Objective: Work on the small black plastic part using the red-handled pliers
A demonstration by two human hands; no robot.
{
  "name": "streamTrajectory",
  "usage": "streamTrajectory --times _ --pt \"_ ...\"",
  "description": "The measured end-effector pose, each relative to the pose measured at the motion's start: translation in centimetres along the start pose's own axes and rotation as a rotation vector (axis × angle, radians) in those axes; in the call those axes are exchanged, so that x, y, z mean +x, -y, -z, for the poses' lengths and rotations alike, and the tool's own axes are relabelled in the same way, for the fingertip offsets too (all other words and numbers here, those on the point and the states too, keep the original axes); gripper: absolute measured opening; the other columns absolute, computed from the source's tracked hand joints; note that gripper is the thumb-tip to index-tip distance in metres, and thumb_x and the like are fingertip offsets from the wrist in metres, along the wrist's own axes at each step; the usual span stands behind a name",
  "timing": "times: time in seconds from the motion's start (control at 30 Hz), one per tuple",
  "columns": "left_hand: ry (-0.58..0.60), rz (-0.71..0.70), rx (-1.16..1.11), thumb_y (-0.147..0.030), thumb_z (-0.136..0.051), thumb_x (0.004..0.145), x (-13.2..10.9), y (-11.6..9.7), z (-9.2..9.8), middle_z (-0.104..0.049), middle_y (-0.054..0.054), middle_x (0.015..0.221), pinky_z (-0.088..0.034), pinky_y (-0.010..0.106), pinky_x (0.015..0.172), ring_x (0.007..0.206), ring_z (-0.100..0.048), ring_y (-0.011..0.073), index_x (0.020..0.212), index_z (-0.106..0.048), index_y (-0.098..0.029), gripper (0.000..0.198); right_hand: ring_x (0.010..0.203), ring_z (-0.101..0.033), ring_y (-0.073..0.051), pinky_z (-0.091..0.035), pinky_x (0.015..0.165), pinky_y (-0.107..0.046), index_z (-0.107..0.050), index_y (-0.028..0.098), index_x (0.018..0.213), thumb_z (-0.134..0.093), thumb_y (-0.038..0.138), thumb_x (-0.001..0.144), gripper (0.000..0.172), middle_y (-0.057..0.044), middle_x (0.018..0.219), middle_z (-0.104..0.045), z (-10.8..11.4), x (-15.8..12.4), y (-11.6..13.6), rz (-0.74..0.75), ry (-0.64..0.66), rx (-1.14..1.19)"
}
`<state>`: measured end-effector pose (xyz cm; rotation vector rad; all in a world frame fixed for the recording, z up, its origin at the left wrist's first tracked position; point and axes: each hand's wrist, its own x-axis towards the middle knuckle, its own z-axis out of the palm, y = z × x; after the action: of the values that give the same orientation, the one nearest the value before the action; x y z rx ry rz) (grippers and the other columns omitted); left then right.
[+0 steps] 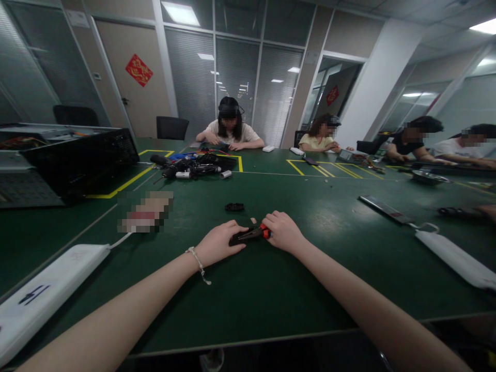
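My left hand (221,243) is closed around a small black part (235,238) just above the green table. From the right, my right hand (284,230) grips a pair of pliers (253,234) by its red handles. The pliers' dark jaws point left and reach the black part; whether they clamp it I cannot tell. A small pale piece (253,220) lies just beyond the pliers. Farther back lies another black part (234,207), apart from both hands.
A white power bank (58,294) lies left, another white one (457,258) right, cabled to a phone (383,208). Tools and cables (194,165) are piled at the back. An open computer case (77,165) stands far left. Several people sit across the table (248,294).
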<state>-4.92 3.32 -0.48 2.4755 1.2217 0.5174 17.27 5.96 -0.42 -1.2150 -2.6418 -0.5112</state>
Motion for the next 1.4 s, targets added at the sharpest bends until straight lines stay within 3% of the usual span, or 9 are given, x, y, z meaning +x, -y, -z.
streamTrajectory --times 1.4 --pt "-0.023 -0.028 0.006 -0.034 -0.055 0.077 -0.03 0.18 -0.21 -0.05 0.001 0.098 -0.042 0.026 0.067 0.078 -0.052 0.0153 0.116 -0.046 -0.026 0.041 0.075 -0.043 -0.018 -0.029 0.065 -0.028 -0.055 0.015 0.08 -0.052 0.02 0.067 0.015 -0.006 0.083 -0.056 -0.18 -0.08 -0.13 0.006 -0.02 -0.01"
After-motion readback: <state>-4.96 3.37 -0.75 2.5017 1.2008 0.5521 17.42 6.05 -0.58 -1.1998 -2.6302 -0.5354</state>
